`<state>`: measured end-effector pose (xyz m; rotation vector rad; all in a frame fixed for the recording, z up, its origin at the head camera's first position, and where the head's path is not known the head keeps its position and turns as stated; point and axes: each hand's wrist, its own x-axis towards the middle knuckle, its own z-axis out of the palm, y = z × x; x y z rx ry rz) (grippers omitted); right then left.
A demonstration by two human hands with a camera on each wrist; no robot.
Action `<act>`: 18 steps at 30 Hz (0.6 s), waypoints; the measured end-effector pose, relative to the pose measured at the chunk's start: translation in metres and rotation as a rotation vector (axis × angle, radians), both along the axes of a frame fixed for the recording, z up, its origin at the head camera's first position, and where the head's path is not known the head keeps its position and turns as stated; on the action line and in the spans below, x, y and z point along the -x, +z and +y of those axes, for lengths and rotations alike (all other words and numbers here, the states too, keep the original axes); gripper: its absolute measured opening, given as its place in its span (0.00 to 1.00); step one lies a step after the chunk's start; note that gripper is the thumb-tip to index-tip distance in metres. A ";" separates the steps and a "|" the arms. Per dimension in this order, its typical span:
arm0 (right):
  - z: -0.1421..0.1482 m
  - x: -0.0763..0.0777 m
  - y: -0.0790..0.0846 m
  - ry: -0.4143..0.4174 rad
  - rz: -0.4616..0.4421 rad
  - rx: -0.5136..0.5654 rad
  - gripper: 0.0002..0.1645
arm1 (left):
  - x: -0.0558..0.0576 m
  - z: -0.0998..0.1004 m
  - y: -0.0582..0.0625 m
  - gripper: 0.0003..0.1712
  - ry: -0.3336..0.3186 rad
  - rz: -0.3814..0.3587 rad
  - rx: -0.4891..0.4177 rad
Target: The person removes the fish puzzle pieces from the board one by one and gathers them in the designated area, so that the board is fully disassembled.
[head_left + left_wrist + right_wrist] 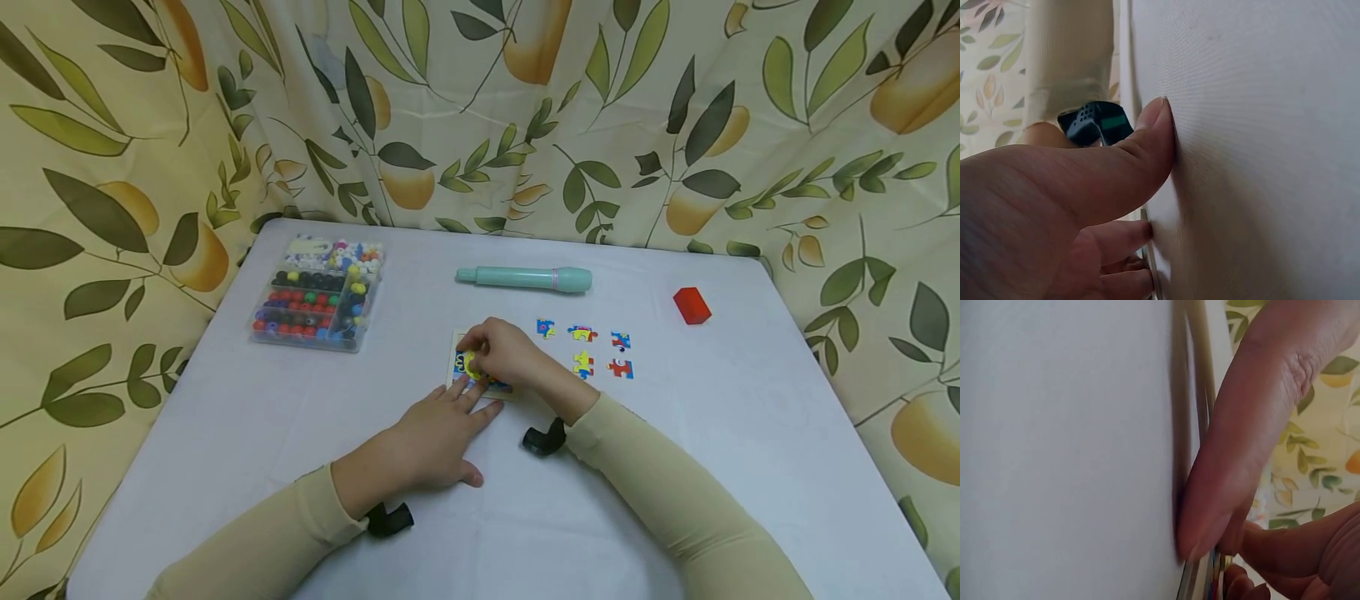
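A small jigsaw puzzle board (452, 364) with a pale border and a blue and yellow picture lies on the white table, partly covered by both hands. My left hand (437, 440) is spread flat, its fingertips on the board's near edge and its thumb (1157, 122) resting on the cloth. Over the board, my right hand (512, 354) has its fingers bent and pinches a yellow puzzle piece (471, 365), mostly hidden by the fingers. To the right of the board lie several loose puzzle pieces (582, 333) in two rows, coloured blue, yellow and red.
A clear divided box of beads (307, 342) sits at the back left. Behind the board lies a mint-green tube-shaped object (517, 278). A red block (692, 306) is at the right. A patterned curtain (480, 117) hangs along the table's far edge.
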<state>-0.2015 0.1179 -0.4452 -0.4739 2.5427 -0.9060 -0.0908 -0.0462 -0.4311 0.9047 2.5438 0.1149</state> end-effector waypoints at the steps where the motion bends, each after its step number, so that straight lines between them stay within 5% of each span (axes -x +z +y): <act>1: 0.000 0.000 -0.001 0.001 0.010 -0.004 0.16 | 0.000 0.000 0.000 0.59 -0.001 0.000 0.000; 18: -0.010 -0.010 -0.004 -0.048 0.097 -0.042 0.15 | -0.001 0.001 0.001 0.59 -0.011 0.029 0.020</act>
